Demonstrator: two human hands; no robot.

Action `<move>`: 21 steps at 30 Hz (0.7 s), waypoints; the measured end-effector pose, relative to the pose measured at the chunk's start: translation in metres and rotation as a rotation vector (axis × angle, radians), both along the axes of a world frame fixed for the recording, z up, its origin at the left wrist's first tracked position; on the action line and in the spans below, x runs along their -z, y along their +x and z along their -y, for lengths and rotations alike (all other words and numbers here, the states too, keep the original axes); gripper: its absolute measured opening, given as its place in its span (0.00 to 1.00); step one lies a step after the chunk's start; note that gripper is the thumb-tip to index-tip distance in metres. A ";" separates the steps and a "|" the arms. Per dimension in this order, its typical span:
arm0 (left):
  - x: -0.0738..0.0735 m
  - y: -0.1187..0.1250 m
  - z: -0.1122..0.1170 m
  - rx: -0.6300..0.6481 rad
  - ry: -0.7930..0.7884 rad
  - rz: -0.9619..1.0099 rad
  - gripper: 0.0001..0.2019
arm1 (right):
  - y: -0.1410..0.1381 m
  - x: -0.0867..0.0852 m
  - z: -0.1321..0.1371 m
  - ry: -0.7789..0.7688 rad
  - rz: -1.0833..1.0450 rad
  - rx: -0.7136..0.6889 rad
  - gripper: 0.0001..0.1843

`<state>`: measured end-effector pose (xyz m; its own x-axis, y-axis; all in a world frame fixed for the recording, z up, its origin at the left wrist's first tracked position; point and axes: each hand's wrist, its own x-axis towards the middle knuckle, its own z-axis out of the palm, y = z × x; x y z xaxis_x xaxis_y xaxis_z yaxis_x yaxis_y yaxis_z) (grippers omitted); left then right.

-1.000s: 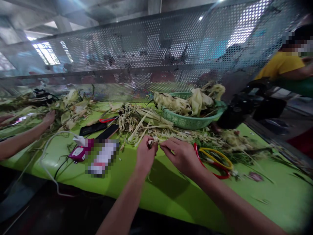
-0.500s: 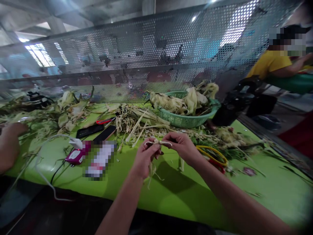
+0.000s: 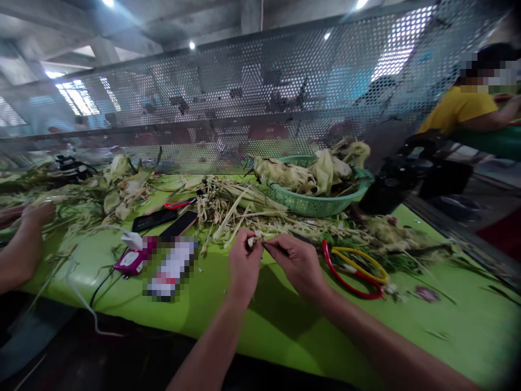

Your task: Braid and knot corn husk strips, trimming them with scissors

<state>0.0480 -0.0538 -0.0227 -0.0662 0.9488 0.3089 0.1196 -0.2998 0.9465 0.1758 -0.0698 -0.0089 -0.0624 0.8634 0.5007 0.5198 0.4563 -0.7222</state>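
Observation:
Over the front middle of the green table point(image 3: 195, 312), my two hands meet at the fingertips. A small pale husk strip point(image 3: 253, 240), knotted or folded, shows between the thumb and fingers of my left hand point(image 3: 245, 266), which is closed on it. Thumb and index of my right hand point(image 3: 299, 266) pinch at the strip's right side; their tips hide most of what they grip. Just right of that hand lie scissors with red and yellow handles point(image 3: 358, 269). Behind my hands is a heap of dry husk strips point(image 3: 232, 203).
A green basket point(image 3: 317, 205) of husks stands at the back. Left are two phones point(image 3: 179, 225), a magenta charger point(image 3: 134, 258) with a white cable, and a pixelated item point(image 3: 173, 269). Another person's hand point(image 3: 35, 217) works far left; a yellow-shirted person point(image 3: 459, 108) is at right. Perforated metal screen point(image 3: 203, 108) behind.
My hands have drawn closer, and the strip's long ends no longer show spread between them. My right hand has lowered slightly, revealing more of the scissors. The view has shifted a little.

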 end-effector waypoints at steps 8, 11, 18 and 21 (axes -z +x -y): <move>0.007 0.002 0.004 -0.173 0.452 -0.553 0.11 | 0.013 -0.003 -0.014 -0.277 -0.262 -0.073 0.15; 0.007 0.006 0.009 -0.151 0.481 -0.579 0.11 | 0.018 -0.004 -0.017 -0.312 -0.258 -0.064 0.16; -0.007 -0.013 0.014 0.128 0.205 -0.505 0.21 | 0.031 -0.013 -0.023 -0.380 -0.256 -0.081 0.12; -0.010 -0.029 0.007 0.103 0.113 -0.496 0.10 | 0.031 -0.017 -0.022 -0.399 -0.239 -0.062 0.13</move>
<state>0.0188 -0.0610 -0.0125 0.2057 0.9016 0.3804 0.5100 -0.4305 0.7447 0.2066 -0.0480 0.0082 -0.0436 0.9896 0.1372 0.2976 0.1440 -0.9438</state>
